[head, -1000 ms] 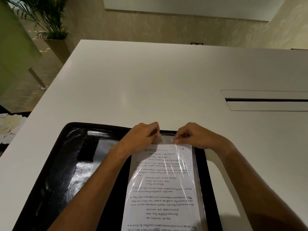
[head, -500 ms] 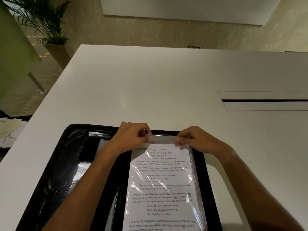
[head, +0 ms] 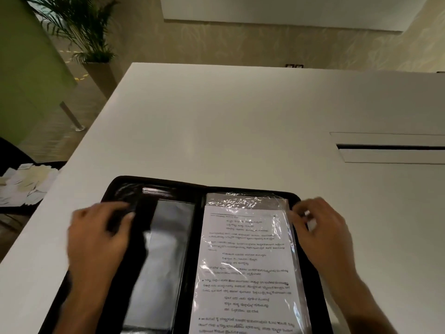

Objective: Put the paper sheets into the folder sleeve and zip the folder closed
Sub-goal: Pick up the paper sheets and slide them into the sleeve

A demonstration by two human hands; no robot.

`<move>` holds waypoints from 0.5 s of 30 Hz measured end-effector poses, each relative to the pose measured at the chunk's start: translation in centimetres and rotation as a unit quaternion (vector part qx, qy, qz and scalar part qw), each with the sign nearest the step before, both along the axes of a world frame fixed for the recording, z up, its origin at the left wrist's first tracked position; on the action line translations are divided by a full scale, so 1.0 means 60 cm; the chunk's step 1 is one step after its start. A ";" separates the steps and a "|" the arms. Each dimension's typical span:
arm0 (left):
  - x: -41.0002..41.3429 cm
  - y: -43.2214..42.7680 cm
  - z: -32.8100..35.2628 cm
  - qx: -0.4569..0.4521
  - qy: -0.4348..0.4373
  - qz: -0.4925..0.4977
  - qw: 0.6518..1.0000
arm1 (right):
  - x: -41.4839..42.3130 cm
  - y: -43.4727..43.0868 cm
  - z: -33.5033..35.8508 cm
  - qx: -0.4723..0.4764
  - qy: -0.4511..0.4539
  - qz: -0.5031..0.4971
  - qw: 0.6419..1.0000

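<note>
Head view. An open black folder (head: 144,237) lies flat on a white table (head: 240,131), its near end cut off by the lower frame edge. The printed paper sheets (head: 245,266) sit inside a clear plastic sleeve (head: 243,201) on the folder's right half; a crinkled strip of sleeve runs past the top of the sheets, so they appear fully inserted. The left half carries glossy dark pockets.

Risks, as judged from this layout. If a cover is swung over while the loose, wrinkled sleeve top stands proud, the plastic may crease, or its right margin may stray over the folder's rim and catch in the zip. A quick fold could also slide the sheets toward the sleeve mouth. The zip pull is not visible, so where closing must start cannot be told.

Hand pose. The left hand (head: 96,239) rests palm-down on the far-left part of the folder, fingers extended and close together, gripping nothing visible; it is motion-blurred. The right hand (head: 320,235) hovers at the folder's right rim, just beside the sleeve edge, fingers loosely curled; blur prevents telling whether they pinch the rim or touch it at all.
</note>
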State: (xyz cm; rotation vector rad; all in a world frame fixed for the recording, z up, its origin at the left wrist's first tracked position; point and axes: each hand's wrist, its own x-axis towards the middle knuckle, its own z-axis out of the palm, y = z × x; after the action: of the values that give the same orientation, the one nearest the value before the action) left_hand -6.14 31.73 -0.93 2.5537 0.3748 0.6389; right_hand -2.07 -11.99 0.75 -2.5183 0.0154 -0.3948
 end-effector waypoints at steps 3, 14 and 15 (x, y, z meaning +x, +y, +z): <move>-0.104 0.136 -0.052 -0.006 0.115 0.163 0.980 | -0.064 0.008 -0.019 0.012 0.080 -0.034 0.996; -0.219 0.212 -0.065 -0.313 0.214 0.140 0.915 | -0.089 0.025 -0.022 0.002 0.091 -0.027 0.995; -0.213 0.186 -0.027 -0.319 0.201 0.132 0.917 | -0.092 0.025 -0.022 -0.014 0.082 -0.018 0.996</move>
State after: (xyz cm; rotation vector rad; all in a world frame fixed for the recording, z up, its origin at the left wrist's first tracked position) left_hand -18.90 42.88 -2.53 1.9886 0.9131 0.0356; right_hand -7.59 -10.51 -0.57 -2.5738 0.1201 -0.2036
